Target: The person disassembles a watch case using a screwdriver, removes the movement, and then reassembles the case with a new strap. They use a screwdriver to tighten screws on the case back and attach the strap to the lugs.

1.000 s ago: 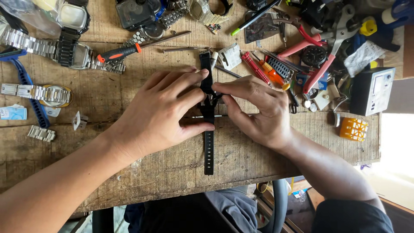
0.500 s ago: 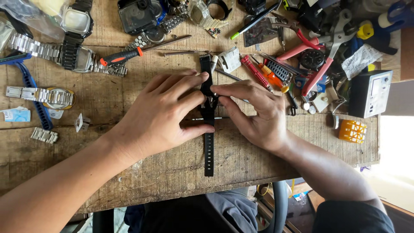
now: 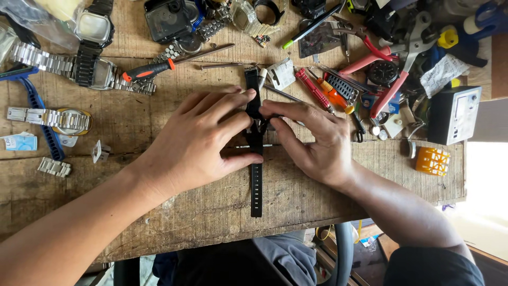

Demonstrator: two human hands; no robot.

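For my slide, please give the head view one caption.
Both hands press a black rubber-strapped watch on a cluttered wooden workbench.

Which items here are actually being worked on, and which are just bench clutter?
In use:
- black watch strap
- left hand, pressing on it
- right hand, pinching it at the middle

Lying about:
- orange-handled screwdriver
- metal-bracelet watch
- red pliers
- orange plastic piece
- wooden bench

Packets, a label and small screens dotted round the wooden bench.

A small blue-and-white packet [image 3: 18, 142] lies at the left edge; a clear plastic bag [image 3: 37, 24] sits top left beside a digital watch's grey square screen [image 3: 93, 26]; a white box with a pale screen [image 3: 456, 115] stands right, near a crumpled white printed label [image 3: 443, 73].
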